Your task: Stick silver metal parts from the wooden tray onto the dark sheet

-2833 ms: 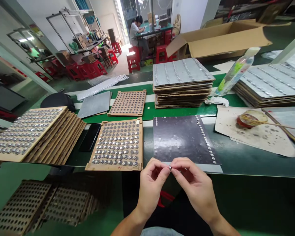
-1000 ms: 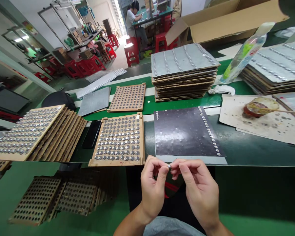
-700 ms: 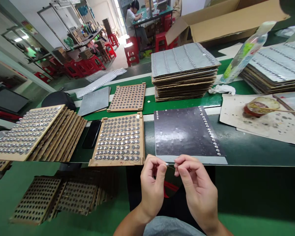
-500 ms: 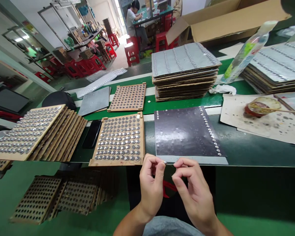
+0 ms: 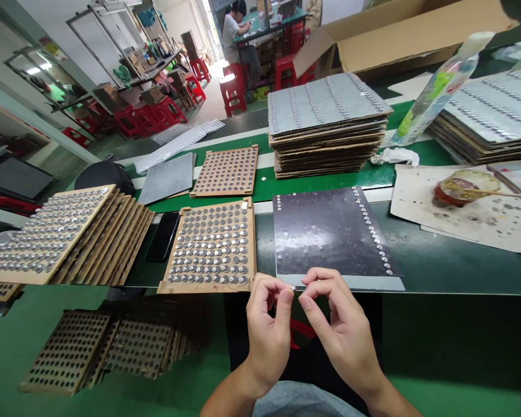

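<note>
My left hand [image 5: 269, 327] pinches a tiny silvery metal disc [image 5: 293, 288] between thumb and forefinger, just past the corner of a wooden tray [image 5: 208, 285] filled with rows of button-like metal discs. My right hand [image 5: 341, 327] sits beside it, its curled fingertips close to the disc but holding nothing I can see. Straight ahead, a black sheet [image 5: 325, 231] lies on a grey backing, with metal discs lined along its top and right edges.
A black phone [image 5: 162, 236] and stacked wooden trays [image 5: 47, 237] lie left. Behind stand a perforated board [image 5: 226, 171] and stacked disc-lined sheets [image 5: 325, 121]. Right are a plastic bottle [image 5: 438, 87] and stained paper [image 5: 473, 208]. A seated person [image 5: 238, 40] works far back.
My right hand has separated from the disc and drawn slightly back, while my left hand keeps hold of it. The view has tilted slightly since the oldest frame.
</note>
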`<state>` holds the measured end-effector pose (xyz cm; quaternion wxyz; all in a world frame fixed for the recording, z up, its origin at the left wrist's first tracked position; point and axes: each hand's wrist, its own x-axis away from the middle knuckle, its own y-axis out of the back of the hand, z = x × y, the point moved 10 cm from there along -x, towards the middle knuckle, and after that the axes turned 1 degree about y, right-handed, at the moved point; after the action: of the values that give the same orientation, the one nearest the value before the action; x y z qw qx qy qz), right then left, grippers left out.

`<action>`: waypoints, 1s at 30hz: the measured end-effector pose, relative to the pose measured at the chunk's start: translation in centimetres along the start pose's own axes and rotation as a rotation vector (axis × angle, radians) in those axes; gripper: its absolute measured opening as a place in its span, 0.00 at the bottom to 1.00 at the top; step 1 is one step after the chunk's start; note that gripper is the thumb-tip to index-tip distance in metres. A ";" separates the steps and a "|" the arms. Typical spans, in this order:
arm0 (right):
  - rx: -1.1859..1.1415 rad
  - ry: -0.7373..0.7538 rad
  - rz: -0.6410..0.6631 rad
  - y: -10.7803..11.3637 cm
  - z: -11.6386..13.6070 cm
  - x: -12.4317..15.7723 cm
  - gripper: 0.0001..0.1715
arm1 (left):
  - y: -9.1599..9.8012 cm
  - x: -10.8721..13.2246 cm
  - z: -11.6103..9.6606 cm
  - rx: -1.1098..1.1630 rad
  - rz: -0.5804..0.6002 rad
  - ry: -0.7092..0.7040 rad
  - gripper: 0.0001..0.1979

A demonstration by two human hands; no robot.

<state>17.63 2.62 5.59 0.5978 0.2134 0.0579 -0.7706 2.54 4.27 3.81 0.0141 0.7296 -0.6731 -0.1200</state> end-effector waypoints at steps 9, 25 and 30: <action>-0.180 -0.146 -0.042 0.7 -1.5 0.1 0.08 | -0.9 -0.4 0.7 0.096 0.082 0.072 0.14; -0.102 -0.110 -0.033 1.0 -1.5 -0.6 0.07 | -1.4 0.0 1.1 0.040 0.161 0.026 0.09; -0.117 -0.093 -0.003 0.7 -1.4 -0.4 0.03 | -1.1 -0.2 1.1 0.027 0.110 0.030 0.10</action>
<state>18.77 3.30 4.60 0.6103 0.1419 0.0753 -0.7757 3.34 4.73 2.57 0.0210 0.6933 -0.7135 -0.0990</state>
